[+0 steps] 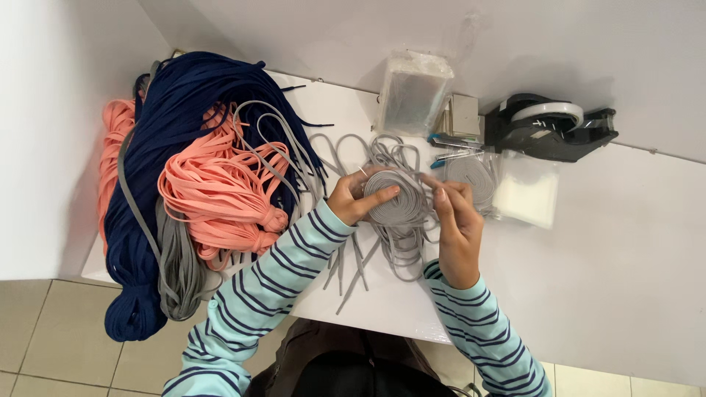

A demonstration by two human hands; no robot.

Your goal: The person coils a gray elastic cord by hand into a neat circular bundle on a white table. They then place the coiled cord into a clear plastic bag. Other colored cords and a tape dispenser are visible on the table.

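My left hand (354,197) grips a flat wound coil of grey shoelace (396,197), thumb pressed across its face. My right hand (456,220) pinches the coil's right edge with its fingertips. Loose grey laces (382,246) trail down from the coil and lie spread over the white table (588,279). Both sleeves are striped teal and navy.
Big bundles of navy laces (184,110), salmon-pink laces (220,191) and grey laces (176,265) pile up at the left and hang over the table edge. A stack of clear bags (412,92), a bagged grey lace (515,184), pens (452,143) and a black tape dispenser (548,125) stand behind.
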